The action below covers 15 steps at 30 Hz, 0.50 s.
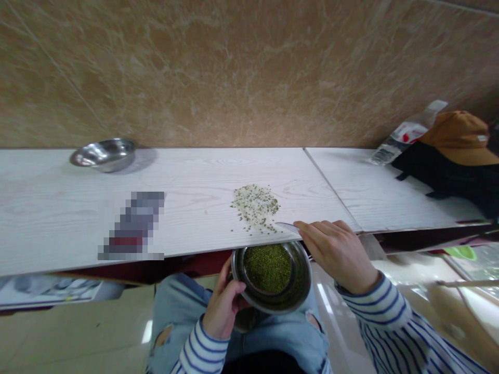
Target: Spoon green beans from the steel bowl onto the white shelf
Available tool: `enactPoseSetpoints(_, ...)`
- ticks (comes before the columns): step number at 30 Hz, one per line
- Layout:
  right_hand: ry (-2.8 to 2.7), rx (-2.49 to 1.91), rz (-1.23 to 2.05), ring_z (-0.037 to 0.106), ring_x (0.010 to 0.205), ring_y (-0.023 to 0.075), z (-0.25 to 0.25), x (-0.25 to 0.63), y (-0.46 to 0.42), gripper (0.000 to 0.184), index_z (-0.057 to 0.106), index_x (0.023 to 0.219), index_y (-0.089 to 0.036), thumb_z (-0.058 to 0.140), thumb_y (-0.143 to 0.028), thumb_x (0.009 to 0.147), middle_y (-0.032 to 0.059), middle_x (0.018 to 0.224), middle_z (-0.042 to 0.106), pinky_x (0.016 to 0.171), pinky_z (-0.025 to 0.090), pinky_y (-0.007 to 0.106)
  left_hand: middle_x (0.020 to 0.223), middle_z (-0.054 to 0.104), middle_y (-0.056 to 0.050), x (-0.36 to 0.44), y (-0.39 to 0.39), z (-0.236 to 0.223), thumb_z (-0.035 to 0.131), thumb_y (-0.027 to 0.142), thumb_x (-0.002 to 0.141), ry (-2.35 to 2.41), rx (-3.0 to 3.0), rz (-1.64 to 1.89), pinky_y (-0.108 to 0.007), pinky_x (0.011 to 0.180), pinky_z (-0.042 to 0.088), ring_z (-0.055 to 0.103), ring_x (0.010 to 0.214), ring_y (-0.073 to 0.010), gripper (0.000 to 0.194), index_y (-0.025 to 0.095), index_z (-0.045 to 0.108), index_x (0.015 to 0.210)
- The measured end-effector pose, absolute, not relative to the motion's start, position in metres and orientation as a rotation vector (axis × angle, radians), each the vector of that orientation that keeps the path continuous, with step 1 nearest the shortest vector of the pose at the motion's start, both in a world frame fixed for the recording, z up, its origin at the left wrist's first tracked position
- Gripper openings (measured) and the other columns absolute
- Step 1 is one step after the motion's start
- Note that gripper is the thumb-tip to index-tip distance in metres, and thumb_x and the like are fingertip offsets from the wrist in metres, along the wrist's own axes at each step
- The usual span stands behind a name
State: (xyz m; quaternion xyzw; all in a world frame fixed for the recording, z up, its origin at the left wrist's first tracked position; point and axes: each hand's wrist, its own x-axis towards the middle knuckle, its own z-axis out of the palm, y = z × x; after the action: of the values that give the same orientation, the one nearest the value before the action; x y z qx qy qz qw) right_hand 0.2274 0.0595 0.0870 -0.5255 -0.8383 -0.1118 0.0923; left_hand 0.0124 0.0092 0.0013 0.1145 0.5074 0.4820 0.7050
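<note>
— Brown marbled wall [234,72] across the upper frame, glossy and veined with pale threads. And beneath, what sort of surface?

— Whitish tabletop [195,179], printed with faint wood grain and crossed by a thin seam right of centre.

— At the centre?

— Loose heap of grains [255,208], white mixed with green, low and roughly round, with strays scattered along its lower edge.

— And just to the lower right of it?

— Thin, shiny metal utensil [287,226], tip beside the strays. Too narrow from this angle to name more closely. Gripped at its other end by the right hand [337,252], fingers drawn together around it.

— Heap relative to that hand?

— Up and to the left, near, but apart from the fingers.

— And the left hand [223,309]?

— Lower middle, clamped on the rim of a round steel bowl [303,272], thumb over the edge. Smooth and reflective outside, pebbly within from small green beans [268,267]. Held against or just beside the tabletop's front edge, below the heap, over faded, ripped jeans [181,306].

— Farther off?

— Upper left, a second steel bowl [107,156], mirror-bright. Upper right, a clear plastic bottle [405,136], tilted in view, beside a soft brown cap [460,132] on black fabric [436,174].
</note>
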Motion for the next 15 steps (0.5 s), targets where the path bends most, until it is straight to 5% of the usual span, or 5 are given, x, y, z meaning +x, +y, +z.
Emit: enactPoseSetpoints(15,-2.511,-1.559,-0.291,0.055,0.076,0.0134,0.0846,0.2245,0.0535,0.026,0.054,0.111,-0.021,0.039,-0.025,0.09,0.0025,0.079,0.064,0.069,0.031,0.029,0.092,0.059,0.0,0.0112,0.0084,0.0021,0.055,0.014,0.058,1.124,0.259,1.078,-0.026,0.053,0.044,0.051,0.07,-0.0147,0.067,0.027,0.044,0.123)
